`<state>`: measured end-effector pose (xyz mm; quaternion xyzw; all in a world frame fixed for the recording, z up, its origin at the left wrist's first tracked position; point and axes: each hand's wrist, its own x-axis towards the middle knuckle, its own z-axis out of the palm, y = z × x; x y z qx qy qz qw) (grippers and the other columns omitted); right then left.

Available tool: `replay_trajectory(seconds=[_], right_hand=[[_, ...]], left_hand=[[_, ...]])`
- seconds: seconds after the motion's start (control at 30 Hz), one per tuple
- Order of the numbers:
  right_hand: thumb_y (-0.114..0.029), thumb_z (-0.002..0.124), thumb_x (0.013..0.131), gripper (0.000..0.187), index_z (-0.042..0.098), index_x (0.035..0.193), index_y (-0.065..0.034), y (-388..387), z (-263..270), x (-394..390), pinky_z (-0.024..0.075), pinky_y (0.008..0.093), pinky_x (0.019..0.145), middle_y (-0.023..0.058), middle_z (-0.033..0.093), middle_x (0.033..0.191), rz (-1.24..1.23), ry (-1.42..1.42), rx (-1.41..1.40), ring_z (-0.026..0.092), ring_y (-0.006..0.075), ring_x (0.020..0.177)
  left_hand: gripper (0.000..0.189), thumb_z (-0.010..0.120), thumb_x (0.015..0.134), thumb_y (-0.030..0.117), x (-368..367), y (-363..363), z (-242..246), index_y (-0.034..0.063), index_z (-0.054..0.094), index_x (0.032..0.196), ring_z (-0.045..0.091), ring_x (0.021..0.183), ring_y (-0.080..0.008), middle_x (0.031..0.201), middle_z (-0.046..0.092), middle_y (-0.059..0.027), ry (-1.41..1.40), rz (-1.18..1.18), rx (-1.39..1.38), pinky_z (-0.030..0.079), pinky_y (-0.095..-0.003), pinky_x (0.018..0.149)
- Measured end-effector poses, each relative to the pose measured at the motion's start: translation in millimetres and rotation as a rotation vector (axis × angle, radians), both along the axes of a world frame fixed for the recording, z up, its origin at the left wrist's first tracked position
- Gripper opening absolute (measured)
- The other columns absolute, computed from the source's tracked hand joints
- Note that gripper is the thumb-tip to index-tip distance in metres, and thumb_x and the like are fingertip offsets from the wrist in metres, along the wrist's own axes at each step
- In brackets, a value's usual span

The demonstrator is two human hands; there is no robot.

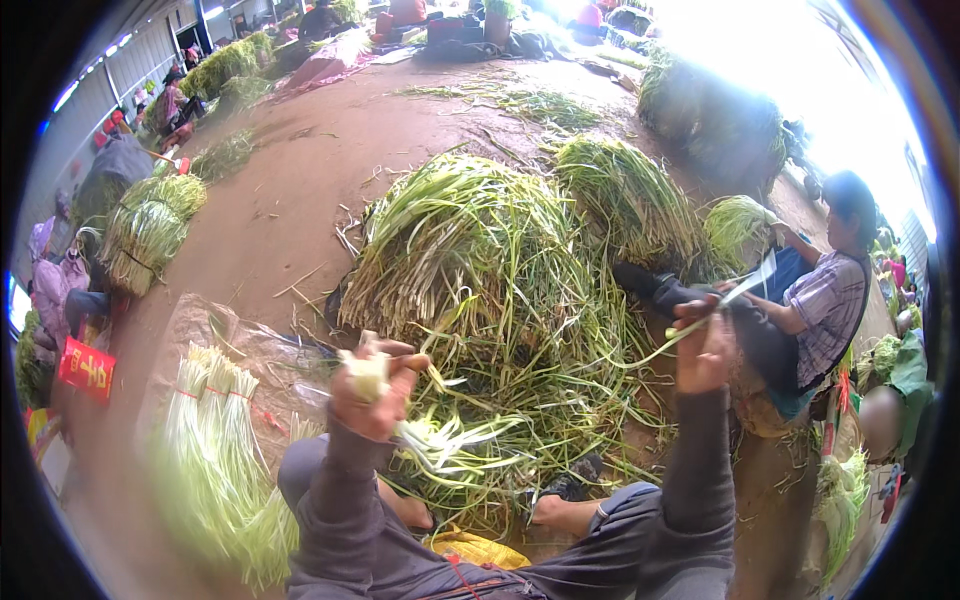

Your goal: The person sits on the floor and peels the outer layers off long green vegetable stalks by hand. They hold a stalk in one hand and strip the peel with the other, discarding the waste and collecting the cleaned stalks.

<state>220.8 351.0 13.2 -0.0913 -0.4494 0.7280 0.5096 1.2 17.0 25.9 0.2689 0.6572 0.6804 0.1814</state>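
My left hand (379,397) is closed around a small bunch of pale leafy stalks (367,375). Their light green leaves (465,446) trail out below the fist. Raised at the right, my right hand (703,352) pinches a single long leafy stalk (660,349); its pale end points up and its green leaf droops left. Before me rises a large heap of the same stalks (457,247), cut ends towards me. Loose leaves (525,397) lie tangled between it and my feet.
Tied bundles of cleaned stalks (214,450) lie on plastic sheeting (217,311) at my left. A second heap (626,195) stands beyond the first. At the right a seated person (814,300) holds a bunch of stalks (739,225). A yellow sack (480,549) lies between my legs.
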Motion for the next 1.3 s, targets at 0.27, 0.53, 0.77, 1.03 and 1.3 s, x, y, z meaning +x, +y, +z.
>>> replay_trajectory(seconds=[0.27, 0.53, 0.77, 1.03, 1.3], right_hand=[[-0.001, 0.056, 0.083, 0.019, 0.055, 0.102, -0.0038, -116.6, -14.0, -48.4, 0.0512, 0.0306, 0.063, 0.0111, 0.064, 0.078, 0.508, -0.692, 0.881, 0.065, 0.0214, 0.07], [-0.012, 0.057, 0.084, 0.021, 0.057, 0.103, -0.0046, -141.7, -8.4, -55.6, 0.0479, 0.0449, 0.06, 0.0189, 0.06, 0.07, 0.819, -0.876, 1.127, 0.061, 0.0382, 0.068], [0.007, 0.055, 0.081, 0.064, 0.031, 0.139, -0.0043, -151.2, 26.8, -74.5, 0.0554, 0.0337, 0.081, 0.0175, 0.05, 0.128, 0.701, -0.839, 0.726, 0.061, 0.023, 0.104], [-0.002, 0.053, 0.085, 0.017, 0.061, 0.1, 0.0023, -165.3, 19.4, -112.5, 0.0478, 0.0246, 0.06, 0.0085, 0.063, 0.077, 0.798, -0.973, 0.576, 0.057, 0.0098, 0.067], [-0.007, 0.051, 0.091, 0.037, 0.051, 0.128, -0.0062, -95.1, -23.5, -202.9, 0.0553, 0.0264, 0.058, 0.0147, 0.061, 0.113, 0.658, -1.277, 0.588, 0.064, 0.0189, 0.078]], left_hand=[[0.047, 0.07, 0.084, 0.013, 2.6, 10.2, -17.0, -0.0024, 0.051, 0.124, 0.046, 0.05, -0.0033, 0.066, 0.056, 0.0039, -0.079, -0.041, 0.069, 0.038, -0.0183, 0.047], [0.03, 0.065, 0.088, 0.018, 1.9, 3.8, -16.1, 0.0035, 0.055, 0.112, 0.062, 0.073, -0.0086, 0.109, 0.065, -0.009, -0.184, 0.003, 0.182, 0.044, -0.0184, 0.051], [0.023, 0.056, 0.092, 0.004, 11.6, -10.5, 2.2, 0.0008, 0.054, 0.115, 0.061, 0.067, -0.0095, 0.096, 0.066, -0.0102, -0.197, -0.376, 0.123, 0.049, -0.0211, 0.06], [0.043, 0.054, 0.09, 0.001, 10.0, -22.9, 6.0, 0.0058, 0.046, 0.132, 0.054, 0.062, -0.0041, 0.105, 0.062, -0.0048, -0.295, -0.58, 0.115, 0.048, -0.0201, 0.057], [0.084, 0.046, 0.084, -0.009, -1.5, -32.3, 2.5, 0.0121, -0.003, 0.149, 0.055, 0.062, -0.0051, 0.113, 0.063, -0.0152, -0.205, -0.348, 0.057, 0.052, -0.0202, 0.058]])
